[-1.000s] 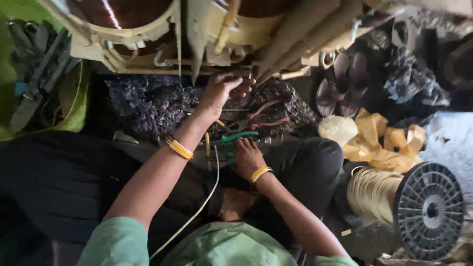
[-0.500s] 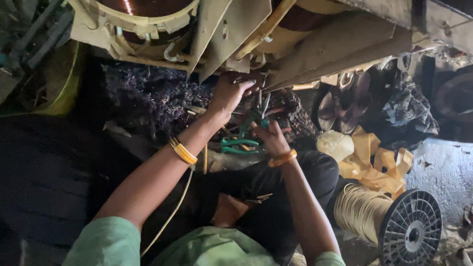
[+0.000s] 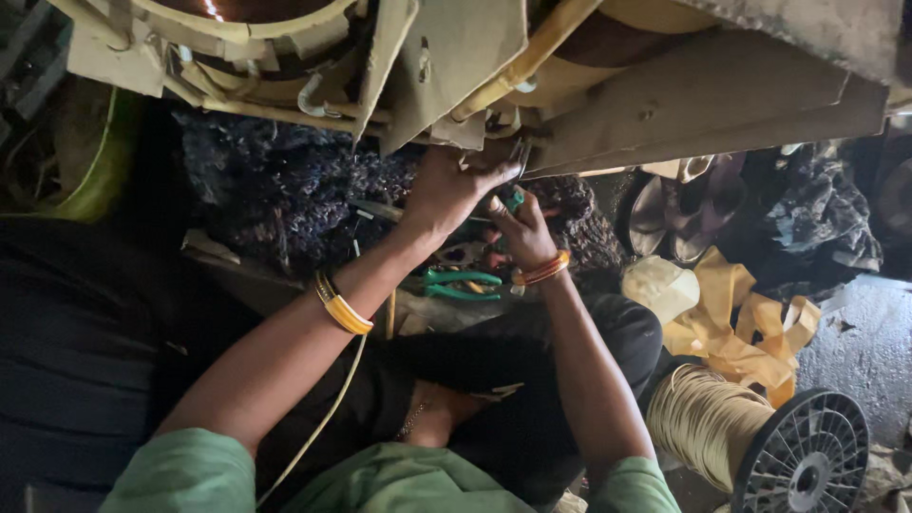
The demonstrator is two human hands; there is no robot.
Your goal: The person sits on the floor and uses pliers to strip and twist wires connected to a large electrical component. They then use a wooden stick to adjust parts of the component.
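Note:
My left hand [image 3: 451, 185], a yellow bangle on its wrist, reaches up to the underside of a large tan winding frame [image 3: 446, 57] and pinches a tan strip at the frame's lower edge. Just right of it and touching it, my right hand [image 3: 521, 233], with an orange bangle, is closed on a small green-handled tool [image 3: 513, 199] whose metal tip points up at the same spot. A pair of green-handled pliers [image 3: 461, 283] lies on my lap below both hands. What the fingertips press on is hidden.
A spool of cream cord [image 3: 760, 446] stands at lower right, with crumpled yellow tape [image 3: 741, 332] above it. A dark tangled heap [image 3: 275, 190] lies behind my arms. Metal bowls [image 3: 679, 214] sit at right, and a yellow cord [image 3: 323, 427] runs down my lap.
My right hand has risen from my lap to join the left hand under the frame, now holding a green-handled tool. The left hand stayed at the frame's edge.

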